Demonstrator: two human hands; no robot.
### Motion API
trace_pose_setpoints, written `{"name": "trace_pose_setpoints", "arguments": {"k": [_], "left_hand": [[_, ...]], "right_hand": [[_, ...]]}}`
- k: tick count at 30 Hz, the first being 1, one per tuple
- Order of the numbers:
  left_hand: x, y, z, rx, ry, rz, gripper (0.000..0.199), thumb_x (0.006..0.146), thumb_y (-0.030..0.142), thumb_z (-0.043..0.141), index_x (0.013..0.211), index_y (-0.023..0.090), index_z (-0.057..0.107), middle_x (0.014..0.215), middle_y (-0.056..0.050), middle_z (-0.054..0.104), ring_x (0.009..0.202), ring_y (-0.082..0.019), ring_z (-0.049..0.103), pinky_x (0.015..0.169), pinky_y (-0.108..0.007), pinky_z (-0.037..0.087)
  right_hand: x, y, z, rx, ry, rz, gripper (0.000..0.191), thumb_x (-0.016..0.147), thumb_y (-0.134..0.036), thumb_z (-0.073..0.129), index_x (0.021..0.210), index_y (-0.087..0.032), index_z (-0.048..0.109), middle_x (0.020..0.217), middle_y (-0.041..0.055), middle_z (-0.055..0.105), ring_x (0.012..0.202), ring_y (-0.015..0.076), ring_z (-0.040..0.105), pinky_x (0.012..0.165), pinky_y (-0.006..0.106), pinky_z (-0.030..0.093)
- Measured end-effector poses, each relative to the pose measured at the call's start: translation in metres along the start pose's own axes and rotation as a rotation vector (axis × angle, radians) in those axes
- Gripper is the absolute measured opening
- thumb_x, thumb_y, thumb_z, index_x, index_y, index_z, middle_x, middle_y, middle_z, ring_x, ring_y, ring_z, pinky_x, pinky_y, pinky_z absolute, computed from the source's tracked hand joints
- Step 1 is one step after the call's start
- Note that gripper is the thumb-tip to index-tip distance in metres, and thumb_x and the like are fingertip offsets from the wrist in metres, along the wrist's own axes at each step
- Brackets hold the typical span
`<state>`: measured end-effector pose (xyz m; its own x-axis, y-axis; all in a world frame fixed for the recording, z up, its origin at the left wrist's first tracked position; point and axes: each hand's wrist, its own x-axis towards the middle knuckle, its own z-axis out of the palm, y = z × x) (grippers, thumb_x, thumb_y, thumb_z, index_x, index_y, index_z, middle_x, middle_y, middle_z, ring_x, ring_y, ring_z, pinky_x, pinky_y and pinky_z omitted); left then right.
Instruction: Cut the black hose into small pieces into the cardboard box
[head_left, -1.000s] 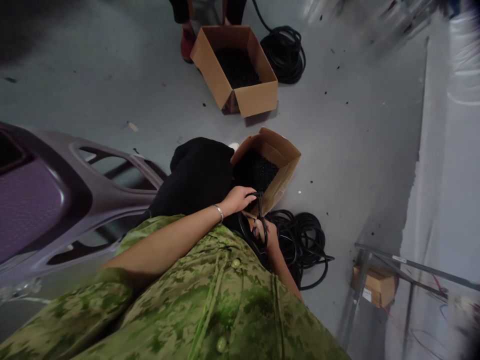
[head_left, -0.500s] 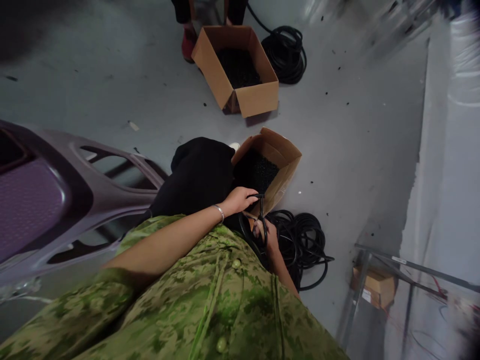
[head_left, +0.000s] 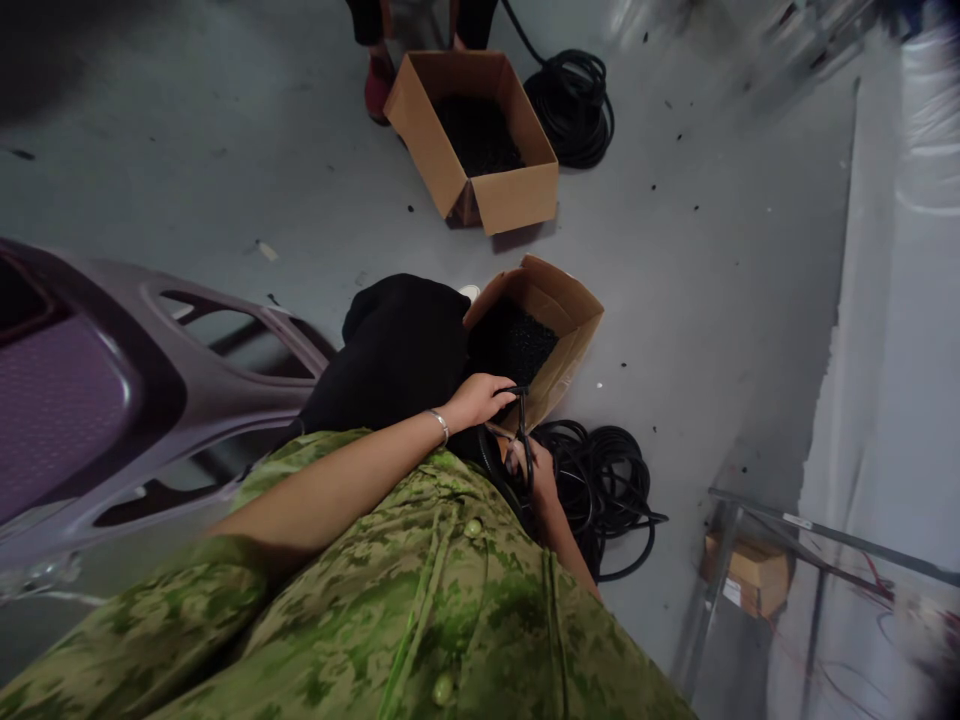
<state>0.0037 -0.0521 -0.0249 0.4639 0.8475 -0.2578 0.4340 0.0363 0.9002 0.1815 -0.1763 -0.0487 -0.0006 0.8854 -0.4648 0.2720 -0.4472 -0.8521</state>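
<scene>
My left hand [head_left: 480, 400] pinches a length of thin black hose [head_left: 511, 390] over the near edge of a cardboard box. Just below and to the right, my right hand [head_left: 538, 468] closes round a slim black tool [head_left: 525, 425] with a loop-like handle, which resembles scissors. The tool's upper end meets the hose near my left fingertips; its exact shape is too small to make out. Small black pieces [head_left: 517, 340] fill the lower part of the open cardboard box [head_left: 574, 305]. Coiled black hose [head_left: 615, 470] lies on the floor beside my right hand.
Beyond stands a second open box [head_left: 517, 200] holding black pieces, with another hose coil [head_left: 574, 110] and a person's legs and red shoe [head_left: 379, 90] behind it. A purple plastic chair [head_left: 67, 410] is at left, a metal frame [head_left: 720, 570] at right.
Almost nothing differs. Both hands stay in the same place, with the hose and the black tool still between them; my right fingers shift very slightly.
</scene>
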Motion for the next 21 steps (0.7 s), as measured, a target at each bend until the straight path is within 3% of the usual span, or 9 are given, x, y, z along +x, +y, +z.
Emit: {"name": "trace_pose_setpoints", "arguments": {"k": [9, 16, 21], "left_hand": [[0.0, 0.0, 0.0, 0.025, -0.002, -0.001, 0.025, 0.09, 0.023, 0.055, 0.101, 0.016, 0.077, 0.079, -0.002, 0.073, 0.07, -0.015, 0.062, 0.067, -0.023, 0.043], [0.001, 0.0, 0.001, 0.034, 0.004, -0.006, 0.025, 0.09, 0.023, 0.056, 0.101, 0.016, 0.077, 0.079, -0.003, 0.074, 0.071, -0.016, 0.064, 0.067, -0.024, 0.043], [0.0, -0.002, 0.001, 0.015, 0.008, 0.003, 0.026, 0.09, 0.024, 0.055, 0.102, 0.017, 0.077, 0.084, -0.003, 0.075, 0.073, -0.017, 0.065, 0.069, -0.024, 0.045]], "right_hand": [[-0.002, 0.003, 0.003, 0.046, -0.005, 0.019, 0.047, 0.086, -0.065, 0.054, 0.071, -0.02, 0.057, 0.049, -0.0046, 0.045, 0.048, 0.0131, 0.043, 0.052, 0.026, 0.038], [0.001, 0.01, 0.005, -0.184, 0.059, -0.042, 0.045, 0.09, -0.056, 0.05, 0.083, -0.016, 0.07, 0.056, 0.0013, 0.056, 0.06, 0.017, 0.054, 0.055, 0.024, 0.041], [0.001, 0.01, 0.008, -0.249, 0.077, -0.09, 0.049, 0.092, -0.056, 0.046, 0.085, -0.015, 0.072, 0.057, 0.0019, 0.057, 0.06, 0.0167, 0.054, 0.055, 0.024, 0.042]]}}
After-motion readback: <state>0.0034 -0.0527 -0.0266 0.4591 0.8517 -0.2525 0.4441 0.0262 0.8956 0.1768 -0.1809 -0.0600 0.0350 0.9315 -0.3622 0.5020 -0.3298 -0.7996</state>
